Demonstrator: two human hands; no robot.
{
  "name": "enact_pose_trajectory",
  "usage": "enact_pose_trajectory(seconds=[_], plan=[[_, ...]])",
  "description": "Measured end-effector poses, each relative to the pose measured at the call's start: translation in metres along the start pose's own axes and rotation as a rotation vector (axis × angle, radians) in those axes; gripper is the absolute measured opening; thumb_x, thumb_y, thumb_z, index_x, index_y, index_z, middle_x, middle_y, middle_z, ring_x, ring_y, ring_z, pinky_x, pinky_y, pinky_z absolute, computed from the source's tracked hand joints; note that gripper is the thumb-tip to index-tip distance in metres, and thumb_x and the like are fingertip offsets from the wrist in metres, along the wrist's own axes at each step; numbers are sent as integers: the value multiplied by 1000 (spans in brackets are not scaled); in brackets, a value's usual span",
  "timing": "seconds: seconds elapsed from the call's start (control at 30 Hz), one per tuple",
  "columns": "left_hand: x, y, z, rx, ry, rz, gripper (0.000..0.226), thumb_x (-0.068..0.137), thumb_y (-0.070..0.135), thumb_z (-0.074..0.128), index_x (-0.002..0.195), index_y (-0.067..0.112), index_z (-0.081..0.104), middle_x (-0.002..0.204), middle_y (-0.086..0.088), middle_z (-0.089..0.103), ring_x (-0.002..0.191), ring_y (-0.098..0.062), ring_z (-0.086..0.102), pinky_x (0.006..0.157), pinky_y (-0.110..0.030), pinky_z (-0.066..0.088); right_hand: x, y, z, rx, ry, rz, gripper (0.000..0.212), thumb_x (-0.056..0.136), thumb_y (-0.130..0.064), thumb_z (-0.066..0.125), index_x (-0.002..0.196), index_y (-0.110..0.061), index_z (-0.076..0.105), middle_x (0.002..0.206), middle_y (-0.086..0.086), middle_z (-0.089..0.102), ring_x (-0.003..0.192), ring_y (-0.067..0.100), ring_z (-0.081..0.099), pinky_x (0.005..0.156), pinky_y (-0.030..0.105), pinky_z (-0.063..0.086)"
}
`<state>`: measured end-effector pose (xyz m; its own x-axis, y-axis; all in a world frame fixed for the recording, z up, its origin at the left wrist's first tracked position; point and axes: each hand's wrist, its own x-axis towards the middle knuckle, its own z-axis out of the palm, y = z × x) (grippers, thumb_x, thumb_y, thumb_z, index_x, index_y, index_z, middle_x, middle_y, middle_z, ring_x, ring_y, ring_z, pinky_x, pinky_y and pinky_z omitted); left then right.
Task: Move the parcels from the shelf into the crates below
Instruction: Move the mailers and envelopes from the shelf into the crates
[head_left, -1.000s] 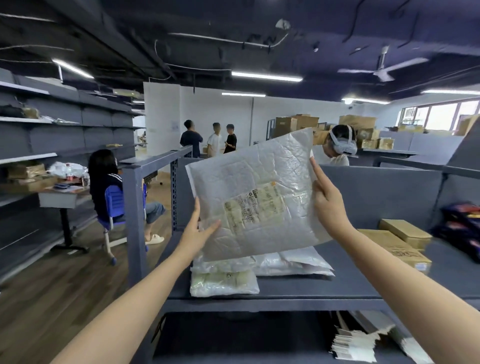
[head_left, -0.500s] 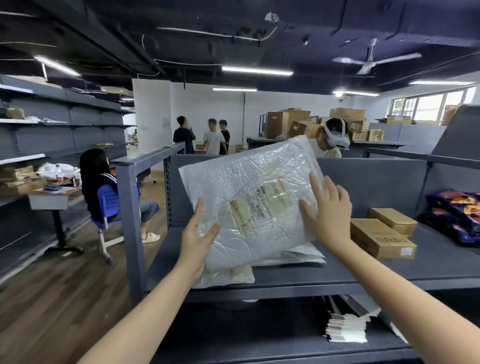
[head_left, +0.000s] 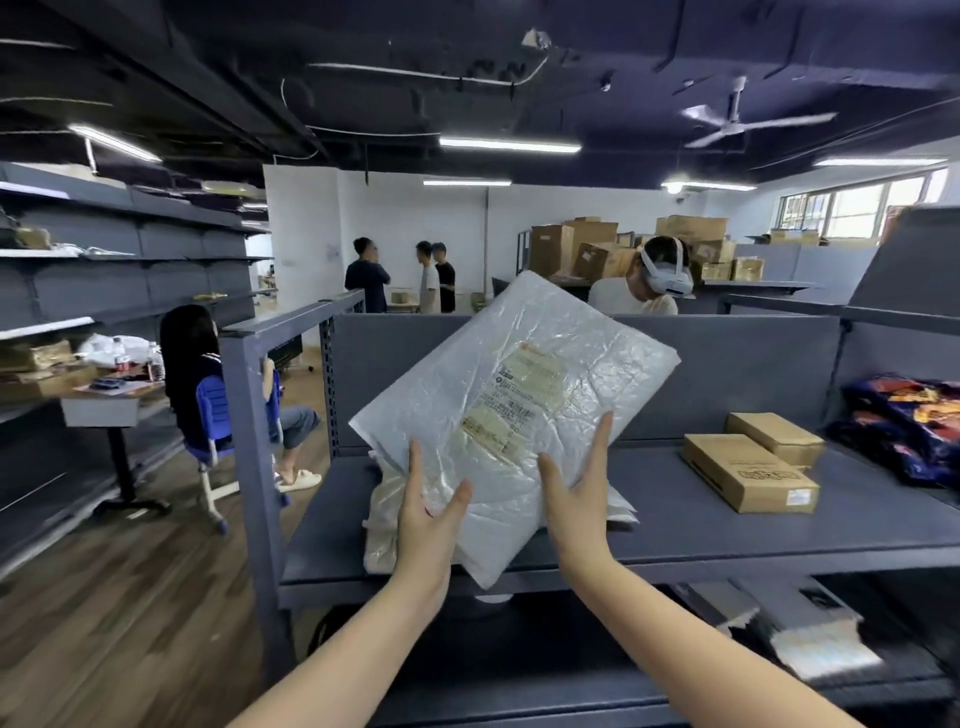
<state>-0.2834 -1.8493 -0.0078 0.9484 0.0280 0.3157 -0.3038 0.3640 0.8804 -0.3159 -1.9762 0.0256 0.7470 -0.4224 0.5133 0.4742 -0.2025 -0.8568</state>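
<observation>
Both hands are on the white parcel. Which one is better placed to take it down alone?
Right, narrowly. The right hand lies flat further up the white parcel, nearer its label and middle; the left hand sits low by the bottom corner. Using both looks safer.

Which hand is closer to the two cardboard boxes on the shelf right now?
Right. The right hand sits left of the cardboard boxes; the left hand is farther left.

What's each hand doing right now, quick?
Left hand: open, straight fingers pressed against the white parcel.
Right hand: open, straight fingers pressed against the same parcel.
</observation>
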Motion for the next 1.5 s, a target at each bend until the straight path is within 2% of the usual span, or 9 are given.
enact_pose_trajectory(seconds=[0.17,0.33,0.53,0.67,0.83,0.93,1.1,1.3,1.5], plan=[[-13,4,-23,173,-13,-152,94,58,59,79,126,74,15,148,2,39,128,-21,47,106,-50,39,11,-10,-29,-79,-47,-106,73,97,-13,49,149,-31,1,147,-27,4,134,-10,9,108,11,10],[3,39,-54,587,97,102,83,83,45,66,133,64,3,159,1,-2,145,-16,5,115,-46,15,23,-10,-73,-186,-213,-124,59,97,-21,48,145,-33,17,146,-27,17,125,-26,18,95,-9,16],[12,68,-42,734,-368,-10,87,78,35,71,133,59,9,135,2,43,101,-3,56,70,-3,44,8,-5,-85,-263,-393,-124,45,99,-25,44,137,-42,27,141,-30,30,124,-24,27,109,13,21],[-9,54,-50,646,-247,-23,87,83,23,69,146,42,12,134,5,44,109,-11,52,85,-18,44,-7,-9,-84,-216,-422,-102,46,99,-27,43,138,-43,26,140,-34,28,130,-15,24,111,21,19],[-40,48,-67,624,-244,-6,83,82,18,70,144,39,19,145,19,28,132,-10,39,107,-30,38,-27,-11,-81,-210,-414,-110,53,97,-19,49,144,-29,26,138,-32,26,118,-23,33,95,-6,22],[-55,46,-73,658,-172,58,77,84,11,69,143,37,26,144,19,29,137,-10,33,115,-38,29,-36,1,-75,-366,-379,-132,58,94,-22,55,146,-21,30,139,-23,30,114,-3,50,95,10,34],[-74,34,-97,697,-86,44,73,83,7,69,138,39,32,149,4,37,137,-15,35,115,-42,28,-55,25,-66,-661,-587,-60,86,85,-41,64,149,-35,6,117,3,45,76,10,51,75,23,45],[-71,15,-119,821,-147,-18,71,85,10,67,145,27,32,149,7,34,138,-11,32,112,-23,25,-72,50,-53,-811,-700,44,105,80,-41,71,147,-37,-9,113,6,38,84,23,53,81,28,47],[-50,-22,-153,1027,-274,-87,66,86,37,65,132,57,22,129,-2,51,122,-17,47,101,-30,40,-76,78,-37,-854,-713,137,105,79,-40,71,148,-37,-8,109,4,38,81,20,50,76,21,43]])
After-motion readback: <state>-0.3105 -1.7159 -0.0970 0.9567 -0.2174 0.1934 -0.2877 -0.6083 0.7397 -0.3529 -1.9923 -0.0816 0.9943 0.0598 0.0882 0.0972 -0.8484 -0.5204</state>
